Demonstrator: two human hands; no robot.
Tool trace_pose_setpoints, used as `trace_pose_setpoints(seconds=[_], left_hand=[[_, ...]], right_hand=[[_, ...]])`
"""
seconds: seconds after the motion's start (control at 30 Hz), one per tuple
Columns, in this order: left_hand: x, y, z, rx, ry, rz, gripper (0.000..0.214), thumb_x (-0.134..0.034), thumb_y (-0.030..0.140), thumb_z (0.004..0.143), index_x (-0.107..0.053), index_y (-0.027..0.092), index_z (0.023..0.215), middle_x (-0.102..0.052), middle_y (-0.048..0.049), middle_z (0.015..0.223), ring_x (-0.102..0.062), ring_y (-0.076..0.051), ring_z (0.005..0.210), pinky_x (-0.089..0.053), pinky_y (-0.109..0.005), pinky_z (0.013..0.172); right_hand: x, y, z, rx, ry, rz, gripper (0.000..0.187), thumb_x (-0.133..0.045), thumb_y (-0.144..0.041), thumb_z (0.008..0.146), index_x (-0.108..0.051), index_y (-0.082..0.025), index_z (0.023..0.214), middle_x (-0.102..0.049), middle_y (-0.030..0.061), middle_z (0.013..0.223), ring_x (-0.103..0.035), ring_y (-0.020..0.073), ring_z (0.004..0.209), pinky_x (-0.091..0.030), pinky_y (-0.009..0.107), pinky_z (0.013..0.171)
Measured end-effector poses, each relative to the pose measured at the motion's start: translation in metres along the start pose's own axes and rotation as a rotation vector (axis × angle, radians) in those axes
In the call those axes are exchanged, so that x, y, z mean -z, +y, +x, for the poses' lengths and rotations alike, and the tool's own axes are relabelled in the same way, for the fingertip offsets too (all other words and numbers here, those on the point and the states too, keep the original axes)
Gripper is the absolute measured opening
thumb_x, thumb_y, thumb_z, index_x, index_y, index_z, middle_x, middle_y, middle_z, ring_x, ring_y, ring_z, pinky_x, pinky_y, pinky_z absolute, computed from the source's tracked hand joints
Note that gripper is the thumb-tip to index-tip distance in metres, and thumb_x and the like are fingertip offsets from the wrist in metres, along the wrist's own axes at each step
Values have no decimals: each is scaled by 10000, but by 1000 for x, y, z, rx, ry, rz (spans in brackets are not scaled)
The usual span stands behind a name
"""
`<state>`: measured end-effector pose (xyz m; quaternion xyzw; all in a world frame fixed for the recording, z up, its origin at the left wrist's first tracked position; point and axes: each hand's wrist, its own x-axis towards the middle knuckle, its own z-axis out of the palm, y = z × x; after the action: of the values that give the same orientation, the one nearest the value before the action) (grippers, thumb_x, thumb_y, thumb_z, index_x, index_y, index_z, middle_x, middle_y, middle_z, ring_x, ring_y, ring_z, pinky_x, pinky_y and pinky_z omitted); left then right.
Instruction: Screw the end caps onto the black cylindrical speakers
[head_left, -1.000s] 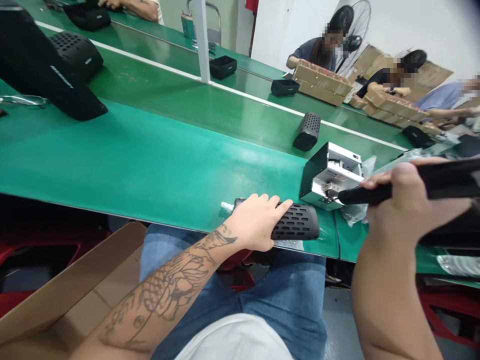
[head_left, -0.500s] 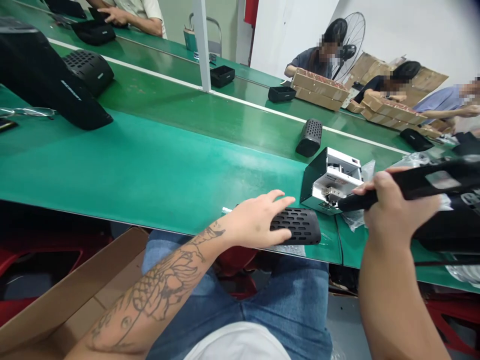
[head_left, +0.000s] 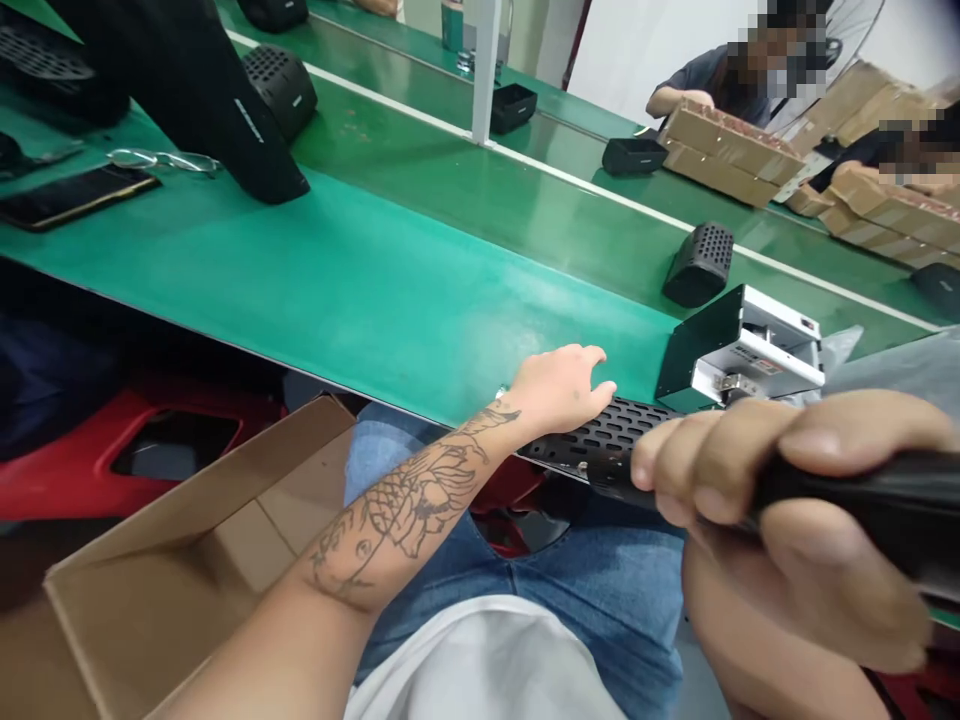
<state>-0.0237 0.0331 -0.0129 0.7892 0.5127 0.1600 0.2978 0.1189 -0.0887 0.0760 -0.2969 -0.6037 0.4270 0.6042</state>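
Note:
A black perforated housing (head_left: 619, 428) with slotted holes lies at the near edge of the green bench. Over its left end is my left hand (head_left: 562, 388), palm down, thumb and forefinger apart; whether it touches the housing I cannot tell. My right hand (head_left: 802, 500) is wrapped round a black electric screwdriver (head_left: 881, 512), held nearly level with its front end pointing left. That front end overlaps the housing's near side in view, and its tip is hard to make out. Behind my right hand stands a silver and black screw feeder (head_left: 780, 352), partly hidden.
Another perforated black housing (head_left: 701, 265) stands beyond the feeder. At left are a large black case (head_left: 225, 110), glasses (head_left: 161, 160) and a phone (head_left: 82, 195). An open cardboard box (head_left: 187, 570) sits below the bench edge. A person works across the bench beside cartons (head_left: 724, 155).
My right hand has brought the screwdriver from the feeder, nearer and leftward, to the housing. My left hand stays over the housing, its fingers less spread. The view has shifted left.

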Motion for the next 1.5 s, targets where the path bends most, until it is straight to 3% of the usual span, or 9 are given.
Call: trace_pose_setpoints(seconds=[0.1,0.23,0.47,0.67,1.07,1.27,1.4,1.5], left_hand=[[5,0,-1,12,-33,-30,530,-599,520,1151,-676,278,1617,-782,-75,1622,-768,-323,1455,-628,-466,1229],[11,-1,-2,4,-90,-98,566,-630,531,1131,-659,276,1635,-781,-84,1625,-793,-329,1392,-649,-480,1188],[8,-2,0,7,-84,-106,535,-590,547,1154,-665,286,1614,-795,-93,1585,-784,-321,1387,-642,-474,1181],[8,-3,1,1,-93,-127,529,-602,528,1150,-655,286,1618,-803,-81,1560,-783,-307,1386,-637,-457,1178],[9,-1,2,34,-84,-154,501,-653,530,1123,-693,272,1551,-827,-84,1500,-805,-316,1333,-651,-457,1132],[9,0,3,59,-85,-169,521,-684,556,1103,-712,268,1537,-843,-84,1449,-823,-321,1272,-655,-468,1122],[13,-7,-7,75,-27,-252,520,-694,501,1082,-741,234,1526,-865,-96,1379,-831,-321,1194,-670,-466,1099],[21,-25,-31,-3,-13,-309,510,-676,459,1068,-762,214,1507,-850,-99,1428,-819,-326,1264,-664,-465,1160]], right_hand=[[-14,20,20,63,-108,19,196,-924,-229,1013,-794,-275,1153,-747,-31,734,-710,191,574,-686,400,647],[-14,39,29,80,-144,-21,194,-923,-213,996,-823,-283,1147,-760,-29,712,-703,195,519,-655,373,552],[-14,31,28,78,-164,-64,205,-912,-221,1005,-825,-305,1171,-752,-33,719,-688,196,533,-683,420,586],[-19,38,24,23,-128,-57,183,-929,-206,972,-777,-284,1038,-714,-40,689,-667,187,514,-658,391,559],[-21,49,26,22,-185,72,210,-891,-112,920,-748,-248,991,-675,-56,660,-598,140,458,-619,329,540],[-25,48,23,-5,-234,24,221,-917,-142,914,-766,-276,1002,-695,-61,685,-641,165,491,-635,359,538],[-9,15,25,10,-54,-37,201,-1007,-339,943,-832,-328,1042,-651,-50,639,-599,207,458,-640,451,521],[28,-5,37,115,193,-152,325,-1093,-456,836,-855,-355,1032,-622,-55,637,-562,224,458,-643,481,504]])
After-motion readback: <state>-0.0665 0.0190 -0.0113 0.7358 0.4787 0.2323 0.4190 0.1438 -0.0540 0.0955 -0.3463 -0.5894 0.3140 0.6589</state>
